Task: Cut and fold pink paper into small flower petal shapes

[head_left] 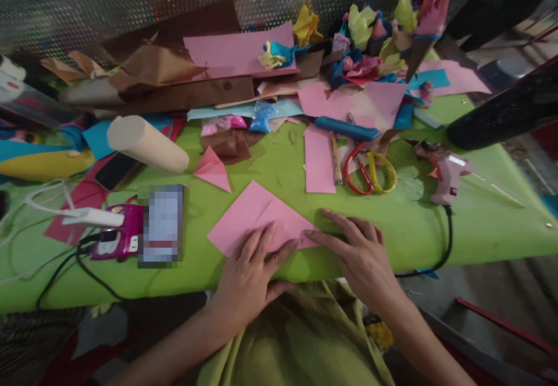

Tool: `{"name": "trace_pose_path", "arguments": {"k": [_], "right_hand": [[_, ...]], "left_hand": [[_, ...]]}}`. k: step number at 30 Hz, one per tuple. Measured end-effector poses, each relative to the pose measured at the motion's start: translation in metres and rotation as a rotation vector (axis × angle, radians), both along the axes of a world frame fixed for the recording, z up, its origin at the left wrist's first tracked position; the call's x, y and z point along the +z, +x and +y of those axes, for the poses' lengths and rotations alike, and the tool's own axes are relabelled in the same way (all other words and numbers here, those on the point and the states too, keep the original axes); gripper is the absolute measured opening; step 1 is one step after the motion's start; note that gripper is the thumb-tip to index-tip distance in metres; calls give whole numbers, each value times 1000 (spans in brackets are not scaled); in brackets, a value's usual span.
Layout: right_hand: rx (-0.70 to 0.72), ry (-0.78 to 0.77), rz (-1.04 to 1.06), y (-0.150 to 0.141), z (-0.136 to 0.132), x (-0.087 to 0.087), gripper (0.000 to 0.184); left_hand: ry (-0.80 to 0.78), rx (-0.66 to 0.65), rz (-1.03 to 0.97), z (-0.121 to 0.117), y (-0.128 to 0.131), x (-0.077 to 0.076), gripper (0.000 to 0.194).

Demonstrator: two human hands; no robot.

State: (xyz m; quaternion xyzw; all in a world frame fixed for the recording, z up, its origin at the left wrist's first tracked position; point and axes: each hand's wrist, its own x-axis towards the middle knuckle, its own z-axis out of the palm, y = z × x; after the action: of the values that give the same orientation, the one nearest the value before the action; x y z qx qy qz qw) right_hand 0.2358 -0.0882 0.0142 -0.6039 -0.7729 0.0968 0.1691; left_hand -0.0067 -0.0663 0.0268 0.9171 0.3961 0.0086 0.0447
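A sheet of pink paper (248,214), with a folded layer, lies flat near the table's front edge. My left hand (250,267) rests on its lower edge, fingers stretched out and pressing the sheet down. At the paper's right corner my right hand (360,252) touches the tip with a fingertip, its fingers apart. Neither hand grips anything. Just behind the sheet sit a small folded pink paper piece (213,168) and a pink paper strip (319,162) with a pencil (336,159) along its side.
Scissors (364,174), a blue cutter knife (347,128) and a glue gun (449,179) with its cord lie on the green table (488,200). To the left are a cardboard tube (148,145), a phone (161,226) and a purple power strip (117,232). Paper flowers (361,31) stand behind.
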Motion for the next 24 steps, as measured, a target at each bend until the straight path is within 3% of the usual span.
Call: {"name": "trace_pose_path", "arguments": {"k": [7, 11, 15, 20, 24], "right_hand": [[-11, 46, 53, 2, -2, 0, 45], [41, 135, 71, -19, -16, 6, 48], [145, 34, 11, -44, -31, 4, 50], [17, -9, -76, -38, -41, -7, 48], [3, 44, -135, -27, -47, -15, 50]], "left_hand": [[-26, 1, -37, 4, 2, -2, 78], [-9, -4, -55, 3, 1, -6, 80], [-9, 7, -75, 2, 1, -9, 69], [24, -22, -110, 4, -4, -10, 77], [57, -55, -116, 3, -17, -14, 73]]}}
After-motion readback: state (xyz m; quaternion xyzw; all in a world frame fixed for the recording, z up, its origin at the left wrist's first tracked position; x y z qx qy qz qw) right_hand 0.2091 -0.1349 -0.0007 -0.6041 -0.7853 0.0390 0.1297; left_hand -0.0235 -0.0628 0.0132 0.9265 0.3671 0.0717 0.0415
